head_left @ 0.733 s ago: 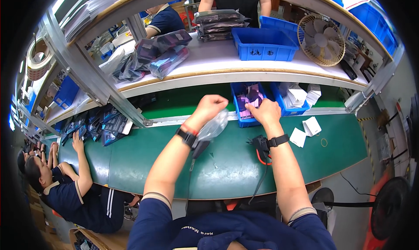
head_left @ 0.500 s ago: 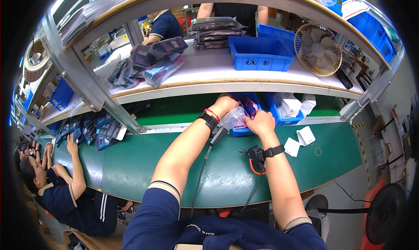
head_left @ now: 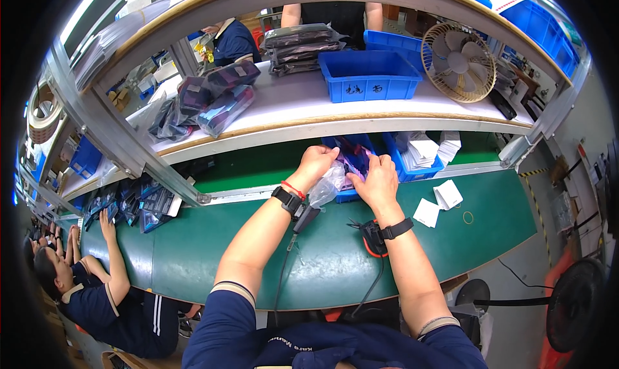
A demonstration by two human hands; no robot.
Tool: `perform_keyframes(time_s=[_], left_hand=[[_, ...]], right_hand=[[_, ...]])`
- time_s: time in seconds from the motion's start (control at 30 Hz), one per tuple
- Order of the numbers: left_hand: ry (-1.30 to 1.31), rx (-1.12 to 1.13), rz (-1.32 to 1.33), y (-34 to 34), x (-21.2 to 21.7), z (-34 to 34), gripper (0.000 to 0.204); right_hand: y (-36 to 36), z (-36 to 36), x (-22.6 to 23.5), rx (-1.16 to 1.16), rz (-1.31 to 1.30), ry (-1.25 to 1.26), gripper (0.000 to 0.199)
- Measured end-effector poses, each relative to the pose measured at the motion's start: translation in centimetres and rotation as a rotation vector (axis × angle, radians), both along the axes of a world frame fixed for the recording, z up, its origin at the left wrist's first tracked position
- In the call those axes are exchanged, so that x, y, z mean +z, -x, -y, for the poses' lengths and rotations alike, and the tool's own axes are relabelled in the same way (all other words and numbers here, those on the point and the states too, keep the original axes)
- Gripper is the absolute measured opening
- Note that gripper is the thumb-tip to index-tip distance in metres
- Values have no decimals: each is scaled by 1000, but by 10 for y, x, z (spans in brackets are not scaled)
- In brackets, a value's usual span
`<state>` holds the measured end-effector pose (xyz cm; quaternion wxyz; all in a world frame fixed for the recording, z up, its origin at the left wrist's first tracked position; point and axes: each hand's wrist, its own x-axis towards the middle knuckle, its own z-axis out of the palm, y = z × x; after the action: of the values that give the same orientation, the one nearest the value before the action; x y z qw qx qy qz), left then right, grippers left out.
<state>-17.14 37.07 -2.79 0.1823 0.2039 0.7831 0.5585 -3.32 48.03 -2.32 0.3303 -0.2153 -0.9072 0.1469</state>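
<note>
Head view shows, nearest, the green tabletop (head_left: 322, 266). Over it, the right hand (head_left: 376, 183) has its grip partly spread at the purple packets (head_left: 358, 165); whether one is held, one cannot tell. The left hand (head_left: 316, 164) bends its grip, seemingly almost closed, above the clear plastic bag (head_left: 327, 186); its hold is also unclear. Probably a light touch serves best, with the loose bag kept off the packets, which lie in the blue bin (head_left: 348, 196), below the shelf (head_left: 361, 123).

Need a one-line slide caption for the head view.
Left hand and right hand at a blue bin of purple items below a laden shelf.
</note>
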Motion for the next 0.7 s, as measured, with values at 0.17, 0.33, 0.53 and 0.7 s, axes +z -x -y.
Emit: perform_keyframes(time_s=[0.17,0.33,0.53,0.7], left_hand=[[-183,-150,99,-13,7,5,23],[-214,-102,27,-19,14,14,26],[-130,-89,-112,-16,-3,25,26],[-84,-136,-92,-18,-8,24,25]], right_hand=[[4,5,-9,179,-285,-75,14],[7,13,-5,87,-314,453,19],[2,18,17,-36,-64,488,32],[7,-52,-5,19,-170,546,31]])
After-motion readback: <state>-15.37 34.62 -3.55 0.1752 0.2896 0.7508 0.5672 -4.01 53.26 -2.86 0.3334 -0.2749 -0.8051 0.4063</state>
